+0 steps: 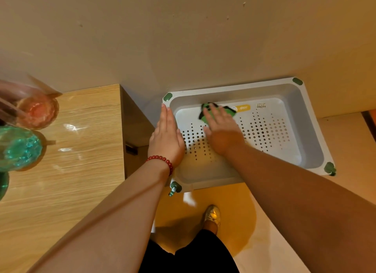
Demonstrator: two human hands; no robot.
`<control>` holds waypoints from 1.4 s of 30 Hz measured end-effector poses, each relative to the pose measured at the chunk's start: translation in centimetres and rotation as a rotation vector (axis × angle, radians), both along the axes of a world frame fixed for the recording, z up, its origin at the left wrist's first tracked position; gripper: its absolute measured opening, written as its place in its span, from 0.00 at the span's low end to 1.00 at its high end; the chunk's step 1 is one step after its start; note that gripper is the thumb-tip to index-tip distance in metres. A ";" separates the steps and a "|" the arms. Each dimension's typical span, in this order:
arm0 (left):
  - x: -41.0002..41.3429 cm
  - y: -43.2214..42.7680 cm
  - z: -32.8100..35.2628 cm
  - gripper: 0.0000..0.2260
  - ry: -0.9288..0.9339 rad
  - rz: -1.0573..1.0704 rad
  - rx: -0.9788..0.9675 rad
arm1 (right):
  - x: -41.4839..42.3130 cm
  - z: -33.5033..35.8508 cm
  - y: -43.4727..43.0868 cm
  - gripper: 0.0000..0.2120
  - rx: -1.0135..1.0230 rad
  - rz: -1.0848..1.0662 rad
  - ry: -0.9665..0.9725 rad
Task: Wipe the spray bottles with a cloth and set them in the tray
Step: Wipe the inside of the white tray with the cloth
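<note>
1. Two hands at the tray (234, 88): left hand (165, 138) lies flat, fingers together, on its left rim. Right hand (220, 130) is flat too, fingers straight, pressing the cloth (228, 109) onto the perforated floor near the far wall.
2. Cloth: soft and light, bunches easily. Best pinched at a loose corner.
3. Pink bottle (37, 111) and teal bottle (20, 148) sit at the table's (81, 171) left side, blurred, well apart from the tray. Probably light, smooth plastic, slippery, so grip round the body.
4. No bottle in the tray yet. The table corner lies between bottles and tray; a shoe (212, 214) stands just below the tray.
</note>
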State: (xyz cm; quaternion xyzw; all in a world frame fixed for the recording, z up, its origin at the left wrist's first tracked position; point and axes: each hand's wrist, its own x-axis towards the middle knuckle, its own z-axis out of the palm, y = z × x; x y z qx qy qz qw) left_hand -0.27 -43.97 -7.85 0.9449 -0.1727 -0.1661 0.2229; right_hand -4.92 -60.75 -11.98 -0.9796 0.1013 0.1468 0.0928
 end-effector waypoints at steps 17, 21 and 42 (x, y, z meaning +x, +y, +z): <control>0.2 0.1 0.0 0.29 0.010 0.021 -0.006 | 1.1 0.2 3.5 0.26 -0.011 -0.176 -0.005; 0.0 0.2 0.1 0.29 0.021 0.020 -0.011 | 1.6 0.6 4.7 0.24 0.127 0.230 -0.076; -0.1 -0.3 0.3 0.29 -0.014 0.052 0.028 | -0.5 0.3 -1.2 0.28 -0.052 -0.477 0.117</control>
